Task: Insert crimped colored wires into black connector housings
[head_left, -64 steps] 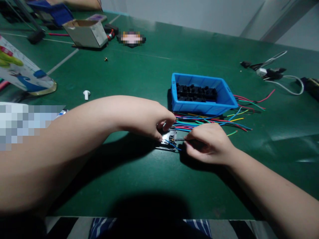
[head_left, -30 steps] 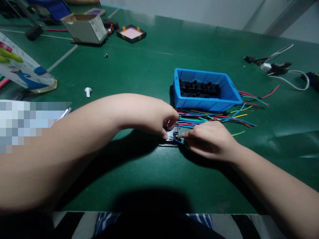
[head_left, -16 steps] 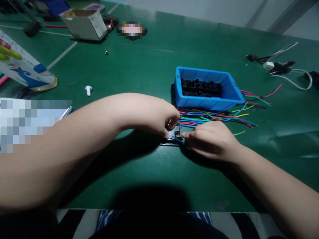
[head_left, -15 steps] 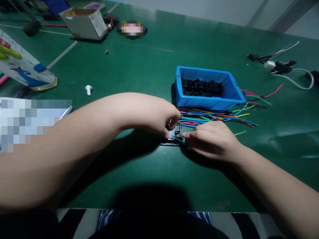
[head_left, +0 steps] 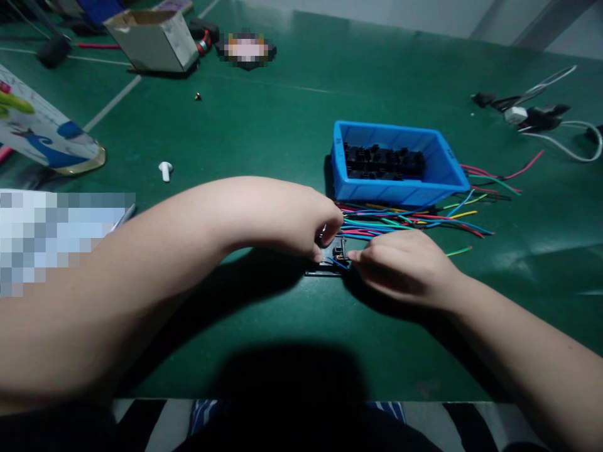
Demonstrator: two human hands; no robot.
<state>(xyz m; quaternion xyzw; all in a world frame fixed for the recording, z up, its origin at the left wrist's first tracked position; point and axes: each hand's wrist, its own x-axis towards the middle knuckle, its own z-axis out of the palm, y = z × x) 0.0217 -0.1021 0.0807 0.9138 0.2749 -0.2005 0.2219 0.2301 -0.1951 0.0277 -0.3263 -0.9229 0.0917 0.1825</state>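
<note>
A small black plastic housing [head_left: 337, 247] lies on the green table, with a short blue wire [head_left: 337, 262] and a tiny brass-coloured piece on it. My left hand [head_left: 308, 216] curls over its left side, thumb and fingers gripping it. From the right, my right hand [head_left: 402, 260] is closed, its fingertips pinched at the housing's right edge; whatever lies between them is too small to make out. Just behind both hands runs a bundle of coloured wires [head_left: 400, 224]. A blue bin [head_left: 400, 191] holding several black plastic parts [head_left: 384, 163] stands behind the wires.
A white earbud [head_left: 165, 171] and a small brass piece [head_left: 198, 96] lie on the green table [head_left: 264, 125]. An open cardboard box [head_left: 162, 44] stands at the back left, a printed packet [head_left: 51, 129] at the left. Cables with a white connector [head_left: 516, 115] lie at the right.
The view has shifted slightly. Both hands stay at the black housing in nearly the same pose, and nothing has visibly been picked up or let go.
</note>
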